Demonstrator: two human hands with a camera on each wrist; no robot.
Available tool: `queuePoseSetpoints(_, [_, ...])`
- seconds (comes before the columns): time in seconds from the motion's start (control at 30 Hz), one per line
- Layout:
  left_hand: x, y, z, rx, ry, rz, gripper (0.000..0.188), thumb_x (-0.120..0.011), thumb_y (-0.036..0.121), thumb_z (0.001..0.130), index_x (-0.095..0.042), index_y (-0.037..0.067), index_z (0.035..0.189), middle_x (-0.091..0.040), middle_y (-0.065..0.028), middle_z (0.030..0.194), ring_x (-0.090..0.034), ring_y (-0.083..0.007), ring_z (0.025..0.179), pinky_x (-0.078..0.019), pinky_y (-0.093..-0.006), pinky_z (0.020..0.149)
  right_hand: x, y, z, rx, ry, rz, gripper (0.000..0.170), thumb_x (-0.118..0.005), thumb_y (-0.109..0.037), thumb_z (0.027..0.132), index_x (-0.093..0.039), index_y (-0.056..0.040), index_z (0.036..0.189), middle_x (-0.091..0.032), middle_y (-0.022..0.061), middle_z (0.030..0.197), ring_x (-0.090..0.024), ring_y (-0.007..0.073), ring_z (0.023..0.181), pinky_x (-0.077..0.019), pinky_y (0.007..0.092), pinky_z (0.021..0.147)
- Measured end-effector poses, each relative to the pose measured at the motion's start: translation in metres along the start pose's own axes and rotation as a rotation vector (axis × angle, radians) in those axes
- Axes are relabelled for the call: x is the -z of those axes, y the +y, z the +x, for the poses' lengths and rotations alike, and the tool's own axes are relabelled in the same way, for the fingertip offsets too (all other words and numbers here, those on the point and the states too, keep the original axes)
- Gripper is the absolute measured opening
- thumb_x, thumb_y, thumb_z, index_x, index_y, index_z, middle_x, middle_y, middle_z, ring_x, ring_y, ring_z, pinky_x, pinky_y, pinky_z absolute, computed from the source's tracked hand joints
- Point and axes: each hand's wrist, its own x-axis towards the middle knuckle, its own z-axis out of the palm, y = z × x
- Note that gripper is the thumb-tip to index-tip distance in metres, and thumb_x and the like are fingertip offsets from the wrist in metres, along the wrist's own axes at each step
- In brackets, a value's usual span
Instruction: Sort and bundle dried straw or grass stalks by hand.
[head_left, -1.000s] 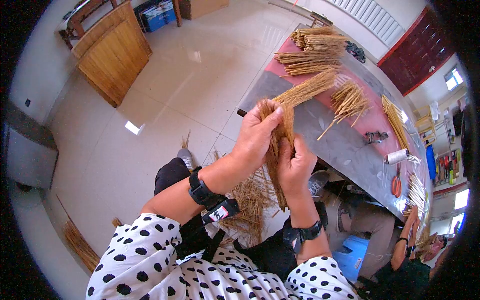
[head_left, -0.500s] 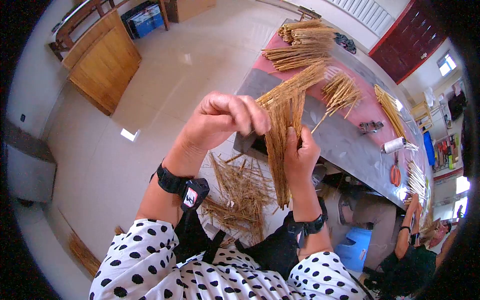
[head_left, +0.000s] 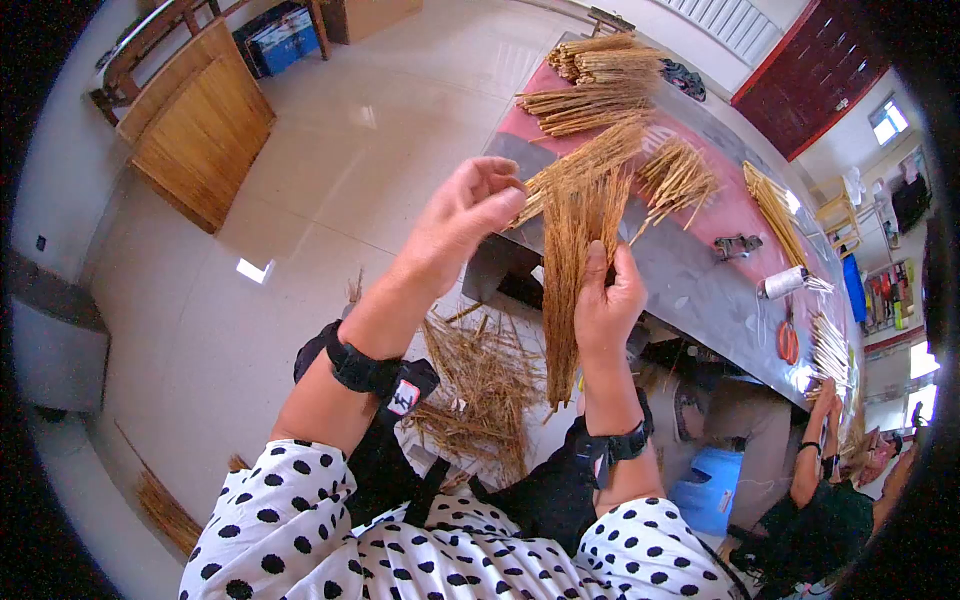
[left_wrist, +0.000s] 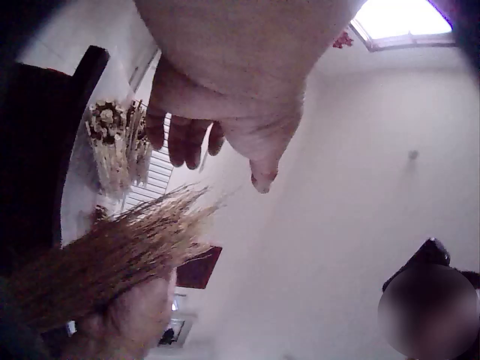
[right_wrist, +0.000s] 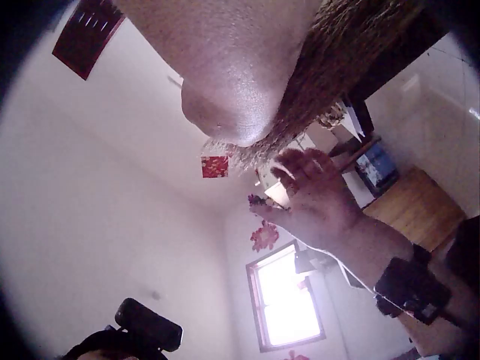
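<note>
Just one stalk bundle (head_left: pixel 568 290) in right hand (head_left: pixel 610 310)

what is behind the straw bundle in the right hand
Behind the top of the held bundle, another bundle lies on the gray table. Whatever it and the right hand cover cannot be seen.

We tag golden-brown straw bundle (head_left: pixel 568 290), black wrist straps (head_left: pixel 362 370), white sleeves (head_left: pixel 285 500) with black polka dots, grey tabletop (head_left: pixel 690 300), pink sheet (head_left: pixel 715 215) with white marks, white spool (head_left: pixel 785 283), orange-red scissors handles (head_left: pixel 788 348), dark-red door (head_left: pixel 815 80), yellow-brown wooden panel (head_left: pixel 205 135).
</note>
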Motion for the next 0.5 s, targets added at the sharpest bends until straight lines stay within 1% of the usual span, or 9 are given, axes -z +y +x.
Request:
queuePoseSetpoints(0.03, [-0.006,-0.006,-0.001,0.003,0.026,0.07,0.054,-0.063,0.03,0.084,-0.042,0.0,0.125,-0.057,-0.01,0.107,-0.058,-0.0202,0.095,-0.0449,-0.0316,0.086,0.003,-0.004,-0.001,-0.005,-0.052,0.003,0.02,-0.054,-0.019,0.093,-0.059,0.0,0.095,-0.058,0.0111,0.073,-0.048,0.0125,0.067,-0.0447,0.029,0.064])
queuePoseSetpoints(0.07, [-0.011,-0.013,-0.001,0.055,-0.031,-0.027,0.066,-0.07,0.024,0.079,-0.037,0.0,0.131,-0.053,-0.0092,0.118,-0.055,-0.0169,0.102,-0.0451,-0.0293,0.086,0.004,-0.006,-0.001,-0.009,-0.106,0.007,0.02,-0.052,-0.017,0.094,-0.06,0.0006,0.101,-0.062,0.006,0.081,-0.05,0.0072,0.078,-0.045,0.0255,0.071])
queuePoseSetpoints(0.1, [-0.017,-0.012,-0.003,0.056,-0.027,-0.027,0.066,-0.07,0.024,0.079,-0.037,0.0,0.131,-0.053,-0.0092,0.118,-0.055,-0.0169,0.102,-0.0451,-0.0293,0.086,0.003,-0.007,-0.003,-0.009,-0.11,0.009,0.02,-0.052,-0.017,0.094,-0.06,0.0006,0.101,-0.062,0.006,0.081,-0.05,0.0072,0.078,-0.045,0.0255,0.071])
queuePoseSetpoints(0.17, [-0.03,-0.006,-0.008,0.118,-0.125,0.025,0.069,-0.075,0.015,0.075,-0.038,0.0,0.13,-0.054,-0.0079,0.118,-0.055,-0.0135,0.103,-0.0451,-0.0287,0.088,-0.001,-0.009,-0.006,0.024,-0.123,-0.041,0.014,-0.054,-0.015,0.092,-0.059,-0.0016,0.091,-0.057,0.017,0.069,-0.055,0.0214,0.059,-0.0454,0.0336,0.059])
queuePoseSetpoints(0.2, [-0.034,-0.015,-0.008,0.135,-0.066,-0.049,0.061,-0.075,0.008,0.073,-0.045,0.001,0.125,-0.058,-0.0047,0.111,-0.057,-0.012,0.098,-0.0463,-0.0294,0.086,-0.004,-0.008,-0.007,0.023,-0.126,-0.04,0.014,-0.054,-0.015,0.092,-0.059,-0.0016,0.091,-0.057,0.017,0.069,-0.055,0.0214,0.059,-0.0454,0.0336,0.059])
queuePoseSetpoints(0.27, [-0.031,-0.021,-0.008,0.162,-0.072,-0.055,0.051,-0.074,0.007,0.074,-0.049,0.002,0.119,-0.06,-0.0034,0.105,-0.058,-0.0119,0.094,-0.0473,-0.0295,0.084,-0.009,-0.002,-0.011,0.109,-0.143,0.011,0.013,-0.051,-0.011,0.092,-0.059,-0.0025,0.096,-0.061,0.0185,0.075,-0.062,0.0281,0.066,-0.0465,0.0347,0.061])
queuePoseSetpoints(0.3, [-0.031,-0.022,-0.009,0.187,-0.081,-0.061,0.042,-0.072,0.006,0.076,-0.054,0.003,0.114,-0.062,-0.002,0.1,-0.06,-0.0118,0.09,-0.0484,-0.0296,0.082,-0.009,-0.004,-0.011,0.108,-0.144,0.011,0.013,-0.051,-0.011,0.092,-0.059,-0.0025,0.096,-0.061,0.0185,0.075,-0.062,0.0281,0.066,-0.0465,0.0347,0.061])
queuePoseSetpoints(0.37, [-0.031,-0.023,-0.009,0.218,-0.077,-0.106,0.035,-0.07,0.004,0.077,-0.057,0.003,0.109,-0.063,-0.0013,0.096,-0.06,-0.0119,0.087,-0.049,-0.0295,0.08,-0.008,-0.01,-0.012,0.05,-0.199,0.062,0.016,-0.048,-0.009,0.092,-0.058,-0.0027,0.102,-0.063,0.0201,0.08,-0.064,0.0345,0.072,-0.0477,0.0358,0.063])
queuePoseSetpoints(0.5, [-0.031,-0.024,-0.01,0.263,-0.068,-0.174,0.025,-0.067,0.002,0.079,-0.061,0.004,0.103,-0.064,-0.0017,0.093,-0.061,-0.0127,0.083,-0.0499,-0.0288,0.077,-0.006,-0.008,-0.014,0.027,-0.245,0.069,0.019,-0.047,-0.011,0.093,-0.057,-0.0025,0.107,-0.063,0.0212,0.082,-0.065,0.0352,0.075,-0.0486,0.0362,0.065])
